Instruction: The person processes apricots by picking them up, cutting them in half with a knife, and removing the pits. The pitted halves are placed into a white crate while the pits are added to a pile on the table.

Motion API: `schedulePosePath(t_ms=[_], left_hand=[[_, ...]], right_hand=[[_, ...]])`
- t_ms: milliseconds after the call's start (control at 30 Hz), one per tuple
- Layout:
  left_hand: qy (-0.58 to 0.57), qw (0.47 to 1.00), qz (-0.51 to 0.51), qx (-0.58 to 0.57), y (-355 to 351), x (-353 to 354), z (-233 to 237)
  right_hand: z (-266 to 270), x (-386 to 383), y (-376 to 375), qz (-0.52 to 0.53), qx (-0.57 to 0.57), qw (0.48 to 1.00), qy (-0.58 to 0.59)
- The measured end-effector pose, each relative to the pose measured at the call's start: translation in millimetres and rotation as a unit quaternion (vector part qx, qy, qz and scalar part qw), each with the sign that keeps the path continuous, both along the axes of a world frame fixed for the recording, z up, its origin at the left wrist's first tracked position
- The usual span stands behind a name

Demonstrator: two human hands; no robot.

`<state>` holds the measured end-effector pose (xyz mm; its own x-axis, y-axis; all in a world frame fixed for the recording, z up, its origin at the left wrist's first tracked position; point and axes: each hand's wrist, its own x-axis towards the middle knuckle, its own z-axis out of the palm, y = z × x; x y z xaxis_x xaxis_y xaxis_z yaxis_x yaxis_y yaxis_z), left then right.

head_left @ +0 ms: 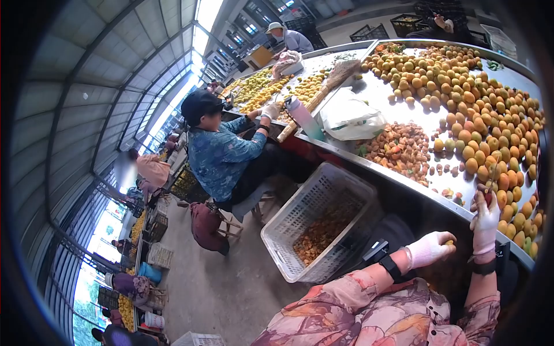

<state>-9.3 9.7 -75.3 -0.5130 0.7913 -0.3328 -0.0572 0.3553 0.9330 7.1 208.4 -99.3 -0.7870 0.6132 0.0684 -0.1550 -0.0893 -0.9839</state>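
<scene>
Left hand point(430, 249), gloved: fingers curled round one apricot point(449, 243), lower right of frame, below the table point(398, 180) edge. Right hand point(485, 222), gloved: fingers closed on a reddish item point(488, 197), kind unclear. Crate point(300, 207), centre: partly filled. Whole apricots point(479, 115), upper right: large heap untouched, so most work likely remains.

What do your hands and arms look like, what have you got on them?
The left hand and right hand are gloved in thin whitish cloth. A black band, like a watch strap, circles each wrist. The sleeves are loose cloth with a swirly flower print in pink, orange and grey.
</scene>
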Motion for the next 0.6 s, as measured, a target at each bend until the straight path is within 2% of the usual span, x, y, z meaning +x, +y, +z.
schedulePosePath(t_ms=[67, 133, 167, 233, 300, 367, 433, 500, 533, 567, 600], left_hand=[[0.005, 0.999, -0.025, -0.028, 3.0, 1.1, -4.1], [0.083, 0.996, -0.006, -0.043, 4.3, 3.8, -19.5], [0.117, 0.992, -0.013, -0.041, 13.0, 7.5, -28.1], [0.163, 0.983, -0.020, -0.082, 20.8, 9.6, -18.7], [0.163, 0.983, -0.043, -0.071, 25.5, 6.1, -11.9], [0.163, 0.984, -0.040, -0.052, 31.5, 4.2, 7.9], [0.118, 0.993, 0.002, 0.013, 38.5, -3.1, 26.9], [0.126, 0.991, 0.049, 0.021, 50.3, -14.4, 42.8], [0.244, 0.968, 0.023, 0.054, 57.6, -29.1, 36.4], [0.229, 0.972, 0.042, 0.025, 66.5, -37.6, 36.8], [0.378, 0.926, 0.015, 0.002, 77.5, -50.4, 36.2]], right_hand=[[9.5, 3.9, -2.1, -0.005, -0.035, 0.999, 0.008], [26.4, 17.2, -5.2, 0.001, -0.066, 0.998, -0.004], [24.1, 19.0, -4.3, -0.031, -0.074, 0.996, -0.028], [47.0, 27.2, 0.3, -0.025, -0.041, 0.998, -0.045], [49.6, 31.1, 8.0, -0.072, 0.049, 0.996, -0.027], [28.1, 31.7, 26.7, -0.073, 0.072, 0.994, -0.045], [46.8, 41.0, 30.1, -0.075, 0.038, 0.996, -0.033], [56.0, 47.2, 34.6, -0.087, -0.006, 0.996, -0.012], [56.2, 49.7, 38.5, -0.079, -0.053, 0.995, 0.004], [62.7, 52.2, 41.5, -0.085, -0.063, 0.994, -0.009], [63.3, 54.1, 45.5, -0.085, -0.075, 0.993, -0.014]])
